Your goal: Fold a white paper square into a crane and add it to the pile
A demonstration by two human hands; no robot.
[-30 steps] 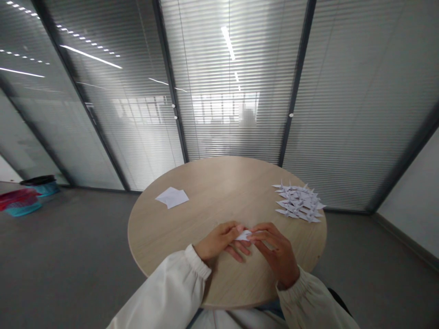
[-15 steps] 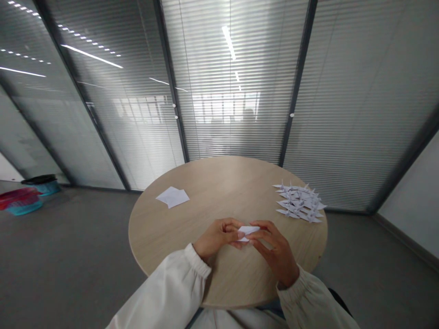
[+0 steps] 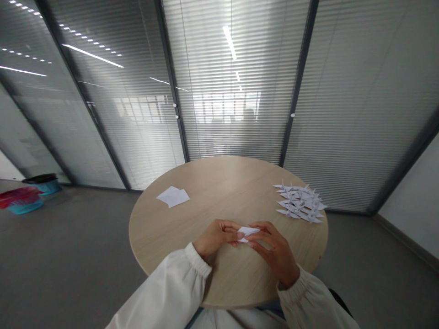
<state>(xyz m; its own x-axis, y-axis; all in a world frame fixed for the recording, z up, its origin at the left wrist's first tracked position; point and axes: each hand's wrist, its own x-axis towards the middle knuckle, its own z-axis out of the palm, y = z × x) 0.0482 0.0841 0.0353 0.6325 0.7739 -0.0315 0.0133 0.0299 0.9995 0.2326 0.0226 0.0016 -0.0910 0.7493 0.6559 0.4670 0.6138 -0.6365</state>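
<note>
A small folded piece of white paper [image 3: 247, 233] is pinched between my left hand [image 3: 217, 236] and my right hand [image 3: 274, 250], just above the round pale wood table [image 3: 219, 183]. My left fingertips hold its left end, and my right fingers curl over its right end. Part of the paper is hidden by my fingers. Loose white paper sheets [image 3: 173, 197] lie on the table beyond my left hand. Beyond my right hand lies a heap of several folded paper cranes [image 3: 300, 204].
White gathered sleeves cover both my forearms, and they rest near the table's near edge. Glass partitions with slatted blinds stand behind the table. On the grey floor at far left are a red and teal basket [image 3: 24, 201] and a black-rimmed teal bin [image 3: 44, 184].
The folded paper has shifted slightly right and up, and my left fingers have closed around its left end. The whole view has drifted slightly.
</note>
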